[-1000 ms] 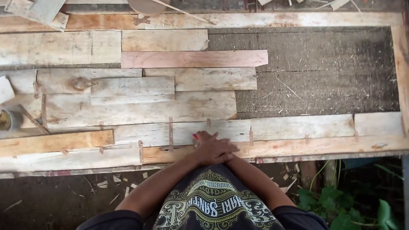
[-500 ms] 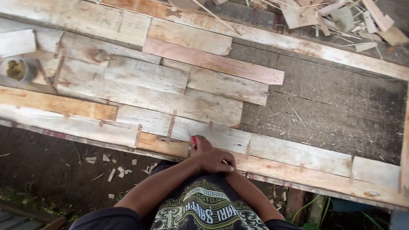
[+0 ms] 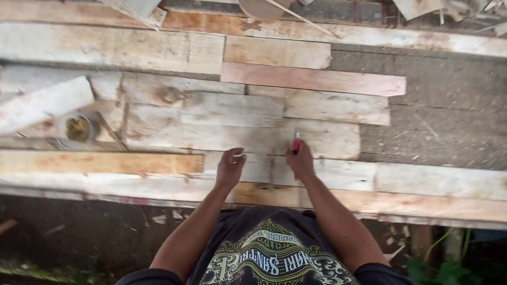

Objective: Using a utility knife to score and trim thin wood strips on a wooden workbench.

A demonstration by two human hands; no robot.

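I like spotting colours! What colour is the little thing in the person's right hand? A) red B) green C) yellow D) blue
A: the right hand grips a small red tool whose tip pokes up over the pale wooden planks.

— What does the right hand (image 3: pixel 301 161) hold?

— A small red tool (image 3: pixel 296 142), gripped upright, its tip poking above the fingers over a pale wooden plank (image 3: pixel 322 138).

— And the left hand (image 3: pixel 229 167)?

— It pinches something thin and light, too small to tell what, just above the near plank (image 3: pixel 434 180). That plank is pale, worn and lies flat, lengthwise.
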